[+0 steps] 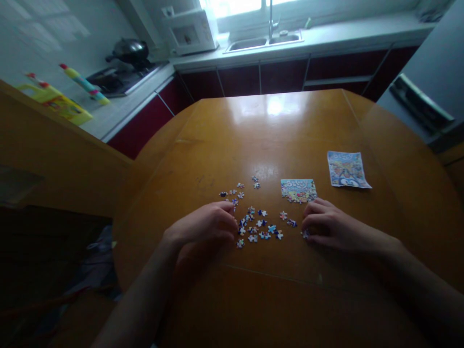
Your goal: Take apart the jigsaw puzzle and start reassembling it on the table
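Several small loose puzzle pieces (253, 224) lie scattered on a round wooden table (290, 130). A partly assembled puzzle section (298, 190) lies just beyond them. My left hand (208, 224) rests knuckles-up at the left edge of the pieces, fingers curled, fingertips touching the nearest ones. My right hand (331, 224) lies at the right of the pieces, below the assembled section, fingers curled inward with a piece (305, 234) at its fingertips.
A printed reference picture (347, 169) lies to the right on the table. Behind are a kitchen counter with a sink (264, 42), a microwave (190, 31), a stove with a wok (130, 50) and yellow bottles (58, 99). A wooden chair back (43, 145) stands left.
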`<state>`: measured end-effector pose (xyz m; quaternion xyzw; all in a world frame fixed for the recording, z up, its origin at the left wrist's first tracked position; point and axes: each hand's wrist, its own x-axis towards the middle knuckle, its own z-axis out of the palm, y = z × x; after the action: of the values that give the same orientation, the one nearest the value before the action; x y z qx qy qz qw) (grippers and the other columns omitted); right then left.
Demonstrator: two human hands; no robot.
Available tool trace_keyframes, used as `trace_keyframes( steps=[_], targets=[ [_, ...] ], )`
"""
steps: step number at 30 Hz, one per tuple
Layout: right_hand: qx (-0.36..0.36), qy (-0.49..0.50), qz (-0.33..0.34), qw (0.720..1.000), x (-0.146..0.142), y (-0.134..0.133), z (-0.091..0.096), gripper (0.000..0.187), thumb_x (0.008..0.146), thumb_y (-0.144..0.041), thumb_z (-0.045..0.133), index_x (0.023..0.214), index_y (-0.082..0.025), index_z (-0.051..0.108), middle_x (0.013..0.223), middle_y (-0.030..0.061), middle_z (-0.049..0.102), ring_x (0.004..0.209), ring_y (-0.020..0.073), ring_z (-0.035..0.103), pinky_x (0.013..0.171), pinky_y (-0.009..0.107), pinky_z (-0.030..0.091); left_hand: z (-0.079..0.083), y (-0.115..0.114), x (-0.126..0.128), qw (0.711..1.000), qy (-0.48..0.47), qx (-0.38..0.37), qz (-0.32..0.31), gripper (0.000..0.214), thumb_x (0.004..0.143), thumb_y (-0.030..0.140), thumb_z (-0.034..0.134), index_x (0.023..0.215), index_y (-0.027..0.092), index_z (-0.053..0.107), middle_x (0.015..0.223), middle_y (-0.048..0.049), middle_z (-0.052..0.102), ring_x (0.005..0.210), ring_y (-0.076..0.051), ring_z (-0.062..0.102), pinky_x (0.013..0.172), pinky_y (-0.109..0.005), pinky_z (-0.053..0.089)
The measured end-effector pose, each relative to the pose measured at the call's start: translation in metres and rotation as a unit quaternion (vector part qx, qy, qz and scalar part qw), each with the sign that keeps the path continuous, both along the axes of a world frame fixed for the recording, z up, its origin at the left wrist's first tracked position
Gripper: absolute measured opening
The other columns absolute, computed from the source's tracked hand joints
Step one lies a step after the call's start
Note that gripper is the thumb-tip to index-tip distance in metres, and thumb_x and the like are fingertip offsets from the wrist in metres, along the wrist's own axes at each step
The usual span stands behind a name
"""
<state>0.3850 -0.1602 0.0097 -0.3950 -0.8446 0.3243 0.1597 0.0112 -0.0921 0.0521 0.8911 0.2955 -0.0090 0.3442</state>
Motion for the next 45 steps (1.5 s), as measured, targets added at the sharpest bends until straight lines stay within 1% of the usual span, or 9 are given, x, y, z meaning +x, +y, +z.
trace_keyframes(
  steps=[4, 8, 13, 21, 27, 31, 33, 37, 45],
  targets=[
    [0.024, 0.029, -0.016, 0.999, 0.001, 0.002, 0.006, 0.01, 0.088, -0.034, 0.066, 0.09, -0.026, 0.071, 0.096, 0.0061, 0.064, 0.095, 0.024, 0.056, 0.083, 0.041, 0.049, 0.003, -0.005, 0.001, 1.0, 0.015, 0.003, -0.008, 0.008, 0.087, 0.032, 0.071, 0.089, 0.029, 0.078, 0.088, -0.002, 0.059, 0.077, -0.015, 0.055, 0.069, -0.025, 0.045],
    [0.088, 0.073, -0.061, 0.992, 0.005, 0.006, 0.005, 0.008, 0.09, -0.025, 0.062, 0.09, -0.024, 0.071, 0.091, 0.0063, 0.065, 0.091, 0.0228, 0.056, 0.076, 0.038, 0.049, 0.001, -0.001, 0.0, 0.999, -0.003, 0.032, 0.006, 0.011, 0.09, 0.03, 0.067, 0.087, 0.024, 0.077, 0.086, -0.0021, 0.058, 0.077, -0.014, 0.053, 0.067, -0.024, 0.041],
    [0.158, 0.103, -0.113, 0.975, 0.015, 0.01, -0.001, 0.01, 0.092, -0.02, 0.06, 0.091, -0.023, 0.07, 0.092, 0.0059, 0.065, 0.092, 0.0221, 0.057, 0.079, 0.038, 0.047, 0.004, -0.004, 0.001, 0.999, -0.012, 0.045, -0.002, 0.015, 0.091, 0.034, 0.066, 0.087, 0.024, 0.076, 0.083, -0.0014, 0.056, 0.075, -0.013, 0.052, 0.068, -0.023, 0.041],
    [0.207, 0.123, -0.173, 0.955, 0.025, 0.013, -0.002, 0.013, 0.092, -0.021, 0.06, 0.087, -0.023, 0.072, 0.088, 0.0042, 0.067, 0.086, 0.0194, 0.06, 0.078, 0.036, 0.046, 0.003, 0.002, -0.007, 0.999, 0.002, 0.034, 0.019, 0.012, 0.091, 0.033, 0.067, 0.089, 0.026, 0.077, 0.094, -0.0023, 0.063, 0.085, -0.015, 0.058, 0.073, -0.024, 0.045],
    [0.287, 0.212, -0.297, 0.886, 0.025, 0.007, 0.008, 0.027, 0.094, -0.019, 0.053, 0.074, -0.02, 0.071, 0.078, 0.0034, 0.064, 0.075, 0.0165, 0.061, 0.069, 0.033, 0.044, -0.003, 0.017, -0.019, 0.997, 0.003, 0.053, 0.048, 0.01, 0.088, 0.033, 0.069, 0.092, 0.026, 0.075, 0.098, -0.002, 0.065, 0.087, -0.015, 0.061, 0.078, -0.026, 0.047],
    [0.312, 0.244, -0.385, 0.834, 0.025, 0.008, 0.01, 0.028, 0.091, -0.02, 0.057, 0.066, -0.019, 0.069, 0.07, 0.0017, 0.062, 0.067, 0.0155, 0.059, 0.064, 0.032, 0.043, -0.011, 0.022, -0.019, 0.986, 0.001, 0.115, 0.125, 0.017, 0.094, 0.033, 0.061, 0.092, 0.022, 0.074, 0.088, -0.0022, 0.063, 0.077, -0.014, 0.059, 0.07, -0.025, 0.046],
    [0.31, 0.243, -0.412, 0.822, 0.026, 0.009, 0.009, 0.028, 0.09, -0.02, 0.057, 0.065, -0.019, 0.068, 0.069, 0.0012, 0.062, 0.065, 0.0152, 0.059, 0.064, 0.032, 0.042, -0.017, 0.025, -0.018, 0.977, -0.008, 0.14, 0.163, 0.018, 0.095, 0.033, 0.06, 0.094, 0.021, 0.074, 0.087, -0.002, 0.062, 0.074, -0.013, 0.058, 0.069, -0.026, 0.045],
    [0.3, 0.234, -0.43, 0.819, 0.026, 0.009, 0.007, 0.027, 0.089, -0.021, 0.057, 0.065, -0.018, 0.068, 0.069, 0.0011, 0.062, 0.065, 0.0153, 0.059, 0.063, 0.031, 0.042, -0.025, 0.028, -0.02, 0.967, -0.024, 0.152, 0.203, 0.015, 0.093, 0.032, 0.063, 0.097, 0.022, 0.073, 0.088, -0.0011, 0.063, 0.074, -0.013, 0.057, 0.069, -0.026, 0.045],
    [0.283, 0.222, -0.417, 0.835, 0.024, 0.008, 0.007, 0.027, 0.089, -0.021, 0.057, 0.063, -0.019, 0.067, 0.07, 0.0014, 0.063, 0.066, 0.0163, 0.06, 0.064, 0.032, 0.043, -0.024, 0.031, -0.027, 0.953, -0.045, 0.168, 0.247, 0.017, 0.094, 0.033, 0.061, 0.095, 0.022, 0.074, 0.086, -0.0014, 0.062, 0.073, -0.013, 0.056, 0.068, -0.026, 0.044]
  ],
)
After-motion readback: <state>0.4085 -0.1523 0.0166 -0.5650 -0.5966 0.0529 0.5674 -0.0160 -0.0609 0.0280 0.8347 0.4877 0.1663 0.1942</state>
